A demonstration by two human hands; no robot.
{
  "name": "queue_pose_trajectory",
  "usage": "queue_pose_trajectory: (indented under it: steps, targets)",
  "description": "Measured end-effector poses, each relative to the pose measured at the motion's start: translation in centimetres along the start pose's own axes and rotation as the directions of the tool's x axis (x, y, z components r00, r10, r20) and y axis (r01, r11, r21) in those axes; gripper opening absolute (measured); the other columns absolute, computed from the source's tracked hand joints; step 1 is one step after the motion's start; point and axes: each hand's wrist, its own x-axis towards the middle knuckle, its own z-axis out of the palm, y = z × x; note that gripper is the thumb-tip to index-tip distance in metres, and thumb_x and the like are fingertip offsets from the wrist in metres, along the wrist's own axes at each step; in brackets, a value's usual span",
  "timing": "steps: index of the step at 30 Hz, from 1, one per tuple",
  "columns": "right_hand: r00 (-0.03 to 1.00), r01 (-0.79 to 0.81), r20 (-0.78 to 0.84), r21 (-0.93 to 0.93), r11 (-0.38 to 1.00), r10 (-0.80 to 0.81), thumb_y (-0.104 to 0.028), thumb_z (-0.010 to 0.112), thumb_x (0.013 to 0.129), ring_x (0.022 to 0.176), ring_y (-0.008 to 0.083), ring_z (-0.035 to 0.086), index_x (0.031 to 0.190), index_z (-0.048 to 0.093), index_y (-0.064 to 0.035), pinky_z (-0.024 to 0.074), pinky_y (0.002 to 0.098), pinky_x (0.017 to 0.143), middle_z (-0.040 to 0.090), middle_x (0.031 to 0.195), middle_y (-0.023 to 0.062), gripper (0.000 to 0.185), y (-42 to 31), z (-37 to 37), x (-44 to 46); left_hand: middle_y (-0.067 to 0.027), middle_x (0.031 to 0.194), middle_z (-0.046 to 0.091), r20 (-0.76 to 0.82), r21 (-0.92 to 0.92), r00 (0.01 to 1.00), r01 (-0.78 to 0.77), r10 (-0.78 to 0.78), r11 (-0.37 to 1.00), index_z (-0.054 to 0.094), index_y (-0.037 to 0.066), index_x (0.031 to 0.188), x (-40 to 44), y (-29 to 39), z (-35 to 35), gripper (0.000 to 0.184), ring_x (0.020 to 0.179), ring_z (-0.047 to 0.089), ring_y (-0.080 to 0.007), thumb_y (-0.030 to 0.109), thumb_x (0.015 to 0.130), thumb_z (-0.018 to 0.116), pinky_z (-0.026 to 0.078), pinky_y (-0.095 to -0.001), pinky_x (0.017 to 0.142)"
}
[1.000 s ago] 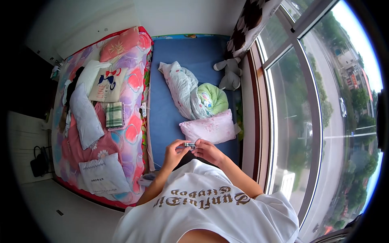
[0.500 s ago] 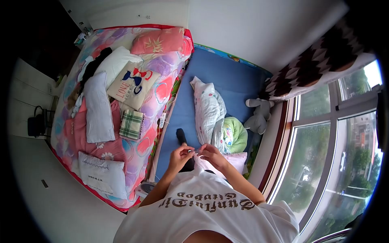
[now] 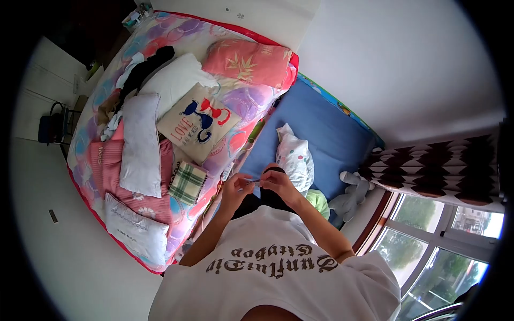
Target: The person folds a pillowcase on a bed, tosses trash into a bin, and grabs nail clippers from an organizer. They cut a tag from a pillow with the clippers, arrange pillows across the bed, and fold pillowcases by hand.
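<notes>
Your L hand (image 3: pixel 234 191) & R hand (image 3: pixel 279 183) are curled nearly closed, pinching a small item (image 3: pixel 253 181) btwn them, too tiny to ID; a loose pinch could drop it toward the blue mattress (image 3: pixel 327 128).

Fingers (image 3: pixel 271 178) mostly hide the small object (image 3: pixel 253 181) between them.

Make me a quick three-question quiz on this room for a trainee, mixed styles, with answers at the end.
1. True or false: the left hand and right hand hold a small object between them.
2. Which word stands in large letters on the beige cushion?
A) HOME
B) LOVE
C) DREAM
3. Fill in: the checked cloth on the bed is ____ and white.

Key: 1. True; 2. B; 3. green
</notes>
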Motion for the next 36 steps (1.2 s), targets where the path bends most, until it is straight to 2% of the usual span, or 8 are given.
queue_pose_trajectory:
  steps: [14, 15, 19, 21, 24, 30, 34, 36]
  targets:
    - [0.974, -0.195, 0.076, -0.204, 0.959, 0.214, -0.008, 0.069, 0.096, 0.1, 0.0109, 0.062, 0.107, 0.064, -0.0017, 0.0491, 0.0272, 0.091, 0.066, 0.105, 0.0024, 0.014, -6.7, -19.3, 35.7, -0.0059, 0.103, 0.07, -0.468, -0.23, 0.823, 0.239, -0.323, 0.943, 0.066, 0.004, 0.123, 33.5, -7.1, -0.2, 0.031, 0.086, 0.072, -0.0145, 0.023, 0.098, 0.072, 0.059, -0.0271, 0.072]
    - [0.979, -0.176, 0.071, -0.161, 0.971, 0.189, -0.007, 0.071, 0.096, 0.089, 0.0106, 0.063, 0.11, 0.064, -0.002, 0.0518, 0.0266, 0.08, 0.068, 0.099, 0.0033, 0.017, -6.3, -21.0, 37.9, -0.0049, 0.102, 0.071, -0.472, -0.264, 0.809, 0.25, -0.351, 0.932, 0.068, 0.005, 0.121, 35.6, -8.3, -0.4, 0.029, 0.087, 0.072, -0.0138, 0.024, 0.099, 0.071, 0.058, -0.0267, 0.072]
    - [0.978, -0.124, 0.133, -0.258, 0.958, 0.163, -0.002, 0.071, 0.094, 0.105, 0.0139, 0.064, 0.107, 0.065, 0.0002, 0.0523, 0.0286, 0.093, 0.065, 0.115, 0.0063, 0.014, -7.2, -24.6, 44.1, -0.0042, 0.106, 0.072, -0.546, -0.321, 0.688, 0.355, -0.478, 0.878, 0.066, 0.004, 0.126, 43.4, -14.4, -1.9, 0.034, 0.091, 0.071, -0.0132, 0.025, 0.099, 0.069, 0.057, -0.0265, 0.078]
    - [0.973, -0.171, 0.11, -0.248, 0.953, 0.204, -0.002, 0.071, 0.094, 0.106, 0.0141, 0.064, 0.107, 0.065, 0.0006, 0.0521, 0.0294, 0.094, 0.064, 0.117, 0.0068, 0.014, -6.4, -25.1, 47.0, -0.0062, 0.105, 0.073, -0.652, 0.061, 0.706, 0.411, -0.276, 0.91, 0.065, 0.002, 0.126, 46.7, -18.3, -2.6, 0.036, 0.089, 0.072, -0.0175, 0.024, 0.097, 0.07, 0.057, -0.0295, 0.077]
    - [0.96, -0.25, 0.058, -0.261, 0.932, 0.274, -0.001, 0.071, 0.094, 0.109, 0.0145, 0.064, 0.106, 0.065, 0.0014, 0.0519, 0.0304, 0.095, 0.063, 0.12, 0.0072, 0.014, -5.7, -25.1, 50.0, -0.0183, 0.106, 0.071, -0.773, 0.105, 0.627, 0.279, -0.098, 0.954, 0.066, -0.001, 0.12, 51.0, -16.0, -3.7, 0.033, 0.094, 0.071, -0.0374, 0.019, 0.094, 0.069, 0.055, -0.0446, 0.083]
    - [0.964, -0.236, 0.034, -0.339, 0.911, 0.262, -0.002, 0.071, 0.094, 0.107, 0.0134, 0.063, 0.107, 0.064, 0.0009, 0.0503, 0.0287, 0.094, 0.062, 0.121, 0.0067, 0.014, -6.0, -24.5, 53.5, -0.0235, 0.128, 0.059, -0.797, 0.494, 0.526, 0.284, 0.297, 0.822, 0.052, -0.003, 0.136, 59.2, -17.4, -9.3, 0.05, 0.121, 0.055, -0.0423, 0.013, 0.091, 0.068, 0.043, -0.0507, 0.105]
    - [0.952, -0.274, 0.03, -0.354, 0.894, 0.304, 0.0, 0.071, 0.094, 0.109, 0.0147, 0.064, 0.105, 0.064, 0.0018, 0.051, 0.0275, 0.092, 0.061, 0.12, 0.0069, 0.014, -6.1, -24.2, 56.8, -0.0243, 0.132, 0.054, -0.798, 0.507, 0.523, 0.31, 0.301, 0.804, 0.047, -0.003, 0.139, 64.5, -17.3, -12.3, 0.061, 0.122, 0.051, -0.0431, 0.021, 0.09, 0.073, 0.042, -0.0507, 0.105]
    - [0.948, -0.277, 0.047, -0.364, 0.889, 0.315, 0.0, 0.07, 0.094, 0.108, 0.0146, 0.064, 0.105, 0.064, 0.0014, 0.0511, 0.0276, 0.091, 0.061, 0.119, 0.0069, 0.013, -5.5, -24.1, 59.4, -0.0253, 0.13, 0.052, -0.909, 0.357, 0.371, 0.455, 0.191, 0.816, 0.046, -0.004, 0.14, 67.6, -17.0, -13.6, 0.071, 0.121, 0.05, -0.044, 0.03, 0.086, 0.079, 0.042, -0.0509, 0.105]
